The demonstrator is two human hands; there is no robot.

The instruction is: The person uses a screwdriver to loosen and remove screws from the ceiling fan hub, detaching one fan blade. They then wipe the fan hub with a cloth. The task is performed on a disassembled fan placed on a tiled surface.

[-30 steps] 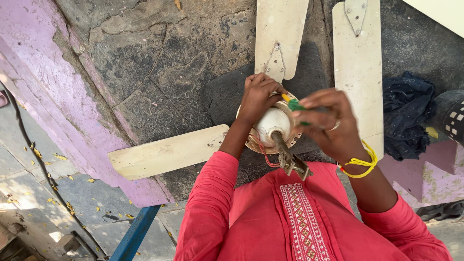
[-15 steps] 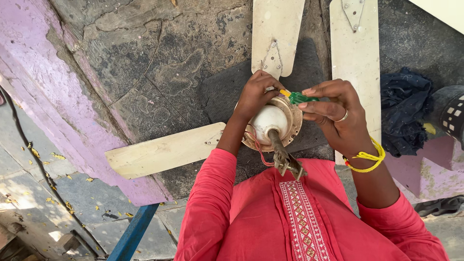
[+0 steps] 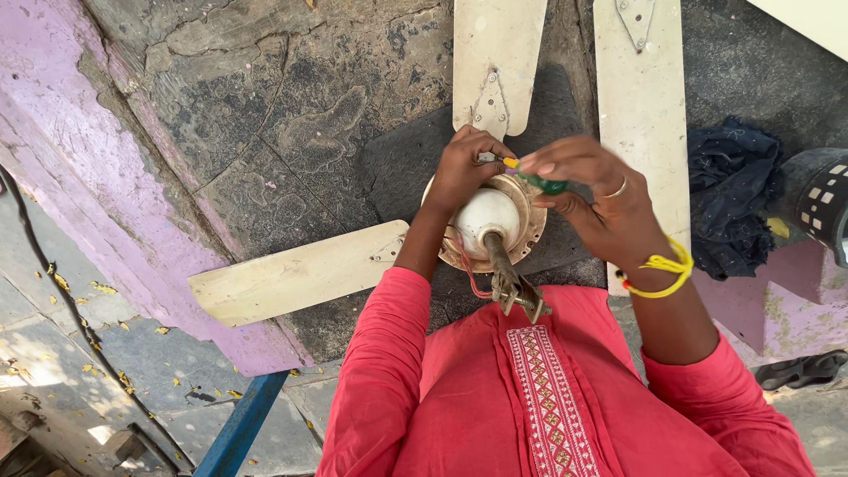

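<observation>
Fan motor hub sits centre frame; my left hand is clamped on its upper-left rim and my right hand pinches a green-handled screwdriver, tip at the hub's top edge. Blades splay lower left and upward. Open cracked ground fills the upper left; a dark cloth crowds the right edge.

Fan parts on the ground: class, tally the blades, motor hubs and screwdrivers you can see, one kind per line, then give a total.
Fan blades: 3
Motor hub: 1
Screwdriver: 1
Total: 5
</observation>
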